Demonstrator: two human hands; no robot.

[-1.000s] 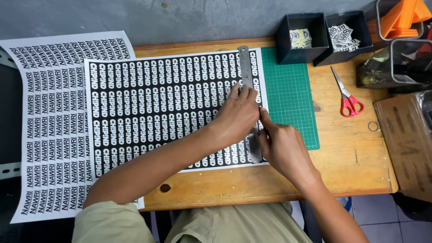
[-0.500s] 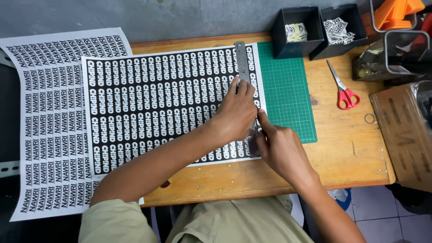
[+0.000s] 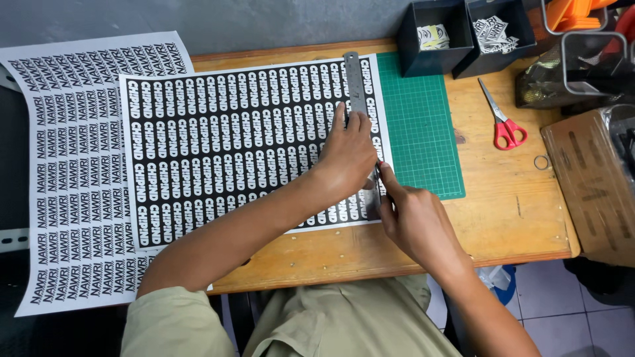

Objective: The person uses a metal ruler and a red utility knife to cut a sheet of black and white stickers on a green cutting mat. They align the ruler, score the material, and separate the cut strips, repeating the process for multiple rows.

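Two hands work at a black printed sheet on a wooden table. A steel ruler runs far to near along the sheet's right side. The left hand presses flat on it. The right hand, just nearer, pinches a small blade against the ruler's right edge. Red scissors lie well right.

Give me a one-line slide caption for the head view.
Left hand pins a steel ruler on a black printed label sheet over a green cutting mat; right hand draws a blade along its edge.
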